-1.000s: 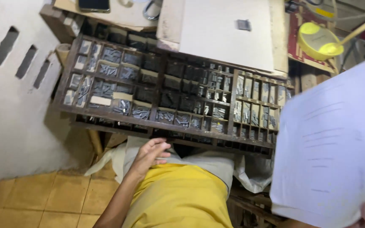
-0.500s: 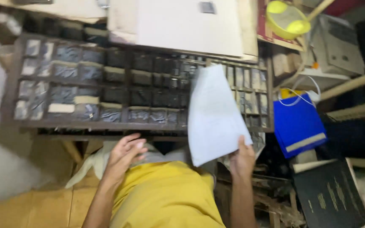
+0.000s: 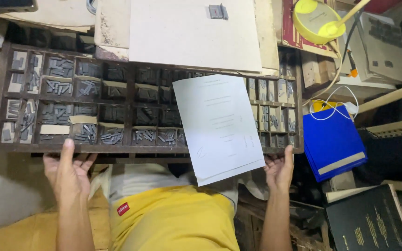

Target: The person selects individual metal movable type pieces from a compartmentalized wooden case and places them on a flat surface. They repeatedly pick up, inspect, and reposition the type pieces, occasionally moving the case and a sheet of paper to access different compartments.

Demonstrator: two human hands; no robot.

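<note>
A dark wooden type case (image 3: 117, 149) with many small compartments of grey metal type pieces lies in front of me. My left hand (image 3: 68, 169) grips its front edge at the left, thumb on top of the rim. At the right end of the same edge my right hand (image 3: 280, 169) holds on, thumb up against the rim. A white printed paper sheet (image 3: 217, 125) rests loose on the right part of the case, and its lower corner hangs over the front edge. Neither hand touches the sheet.
A large pale board (image 3: 191, 32) with a small metal block (image 3: 217, 11) covers the case's back edge. A yellow desk lamp (image 3: 317, 21) stands at the back right. Blue folders (image 3: 333, 142) and a black book (image 3: 368, 223) lie at the right.
The paper sheet has left my right hand and now lies on the case. My right hand has moved to the case's front edge. My left hand has risen from my lap to the same edge.
</note>
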